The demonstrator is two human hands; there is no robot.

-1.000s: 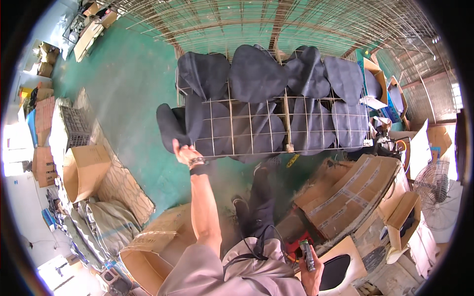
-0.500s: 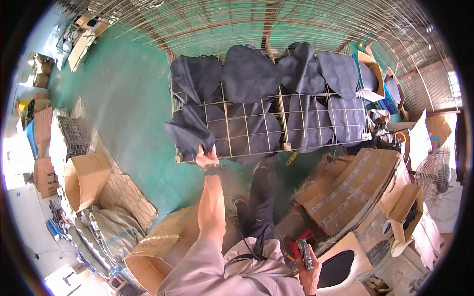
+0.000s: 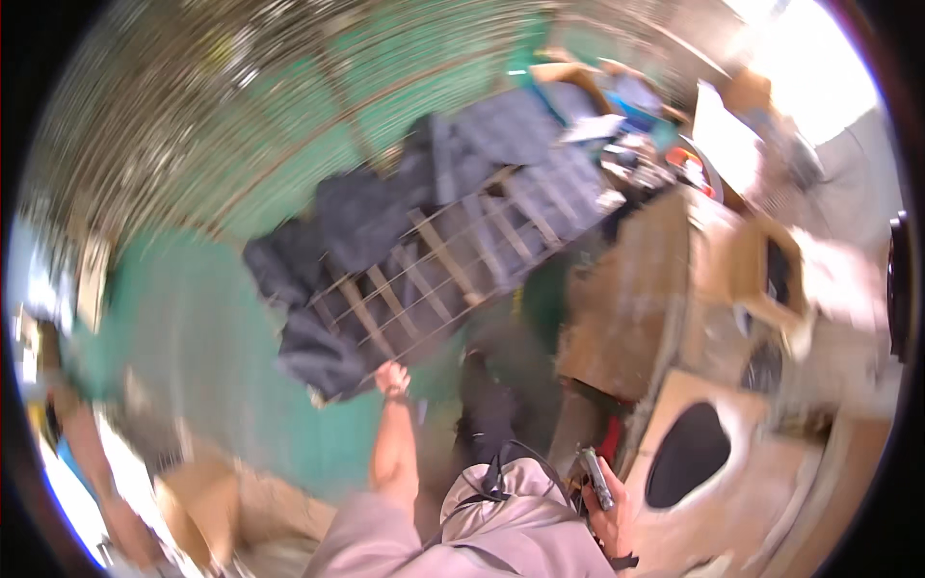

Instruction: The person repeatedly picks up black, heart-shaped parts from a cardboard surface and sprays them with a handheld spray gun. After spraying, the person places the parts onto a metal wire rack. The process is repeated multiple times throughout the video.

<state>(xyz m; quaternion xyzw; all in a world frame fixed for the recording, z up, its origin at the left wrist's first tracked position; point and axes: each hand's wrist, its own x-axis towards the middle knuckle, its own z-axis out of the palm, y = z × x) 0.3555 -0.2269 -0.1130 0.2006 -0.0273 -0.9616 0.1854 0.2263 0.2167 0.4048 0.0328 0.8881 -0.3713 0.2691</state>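
Your L hand point(image 3: 391, 378) is just L of center, below mid-frame, fingers curled at the near edge of the rack point(image 3: 443, 255); w/ the blur, can't tell if it's clamped on wire, on a sheet, or just touching. Your R hand point(image 3: 609, 520), bottom, R of center, is wrapped round a small tool point(image 3: 596, 479); type unclear. Hands well apart.

Rack runs on a slant, center-L to upper R, w/ dark sheets point(image 3: 366, 217) draped over its top & more behind the wires. Sheets look soft, floppy & fairly light, prob. a bit grippy, not fragile; best pinched at a free edge, e.g. the loose corner L of your L hand. Rack looks stiff but thin-wired, prob. awkward more than heavy; best held by the outer frame bar, not mid-grid.

Further out: black pad point(image 3: 689, 458) on a board point(image 3: 674, 390), lower R; big carton point(image 3: 621, 299) R of center; small box point(image 3: 737, 255) beyond it; another box point(image 3: 568, 72) upper R; blurred cardboard point(image 3: 202, 501) lower L; green floor point(image 3: 193, 366) L side.
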